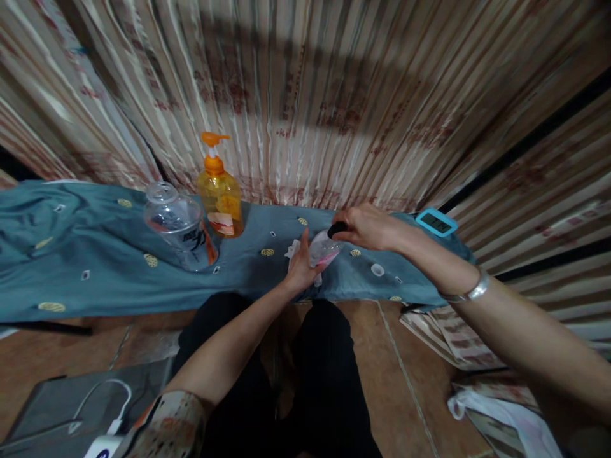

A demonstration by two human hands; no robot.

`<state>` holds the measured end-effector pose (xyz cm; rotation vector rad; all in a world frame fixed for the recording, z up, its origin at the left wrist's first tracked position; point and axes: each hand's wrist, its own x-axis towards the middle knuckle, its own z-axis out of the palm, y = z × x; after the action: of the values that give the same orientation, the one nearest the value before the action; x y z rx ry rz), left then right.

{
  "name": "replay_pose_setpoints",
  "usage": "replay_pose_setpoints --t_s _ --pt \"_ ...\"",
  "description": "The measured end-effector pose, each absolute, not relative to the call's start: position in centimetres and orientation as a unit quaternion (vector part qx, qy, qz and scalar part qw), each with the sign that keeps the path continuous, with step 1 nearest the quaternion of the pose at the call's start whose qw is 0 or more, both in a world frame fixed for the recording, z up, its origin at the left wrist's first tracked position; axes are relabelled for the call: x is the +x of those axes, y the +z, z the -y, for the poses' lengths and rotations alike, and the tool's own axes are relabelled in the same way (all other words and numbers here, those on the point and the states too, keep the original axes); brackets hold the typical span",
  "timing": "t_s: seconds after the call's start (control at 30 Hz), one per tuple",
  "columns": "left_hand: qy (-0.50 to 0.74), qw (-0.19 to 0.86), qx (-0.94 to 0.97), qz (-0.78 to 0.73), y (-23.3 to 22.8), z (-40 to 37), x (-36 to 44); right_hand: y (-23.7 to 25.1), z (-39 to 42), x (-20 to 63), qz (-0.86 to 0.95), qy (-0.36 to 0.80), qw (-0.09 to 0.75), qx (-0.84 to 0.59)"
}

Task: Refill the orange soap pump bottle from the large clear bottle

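Teal-clothed table (95,267); both hands (334,248) gripping perhaps a small bottle (323,249).

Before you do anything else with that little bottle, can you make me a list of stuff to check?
1. Left hand grips the small clear plastic bottle with pink at its base: ok.
2. Right hand is on its black cap: ok.
3. Cap tight or loose: cannot tell.
4. White cloth lies under the bottle on the blue patterned sheet: ok.
5. Orange pump soap bottle and big clear plastic jar stand upright, apart from the hands: ok.
6. Blue digital clock lies close by the right wrist: not ok.
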<state>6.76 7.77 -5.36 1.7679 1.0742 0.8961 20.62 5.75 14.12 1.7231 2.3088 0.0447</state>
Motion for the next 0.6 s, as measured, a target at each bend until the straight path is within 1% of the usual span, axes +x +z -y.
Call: replay_pose_setpoints --t_s 0.17,0.3,0.43,0.6 --pt "0.37 0.427 0.711 -0.419 -6.1 -8.0 6.4 13.7 -6.2 20.3 -0.776 0.044 0.119 0.618" --pt "0.384 0.431 0.704 -0.414 -6.5 -8.2 6.4 13.8 -6.3 20.3 -0.794 0.029 0.103 0.598" --pt "0.37 0.437 0.701 -0.426 -6.2 -8.1 6.5 13.6 -6.2 19.8 -0.796 0.023 0.093 0.597" --pt "0.376 0.445 0.684 -0.44 -5.6 -8.0 6.5 13.0 -6.1 19.3 -0.786 0.002 0.043 0.617"
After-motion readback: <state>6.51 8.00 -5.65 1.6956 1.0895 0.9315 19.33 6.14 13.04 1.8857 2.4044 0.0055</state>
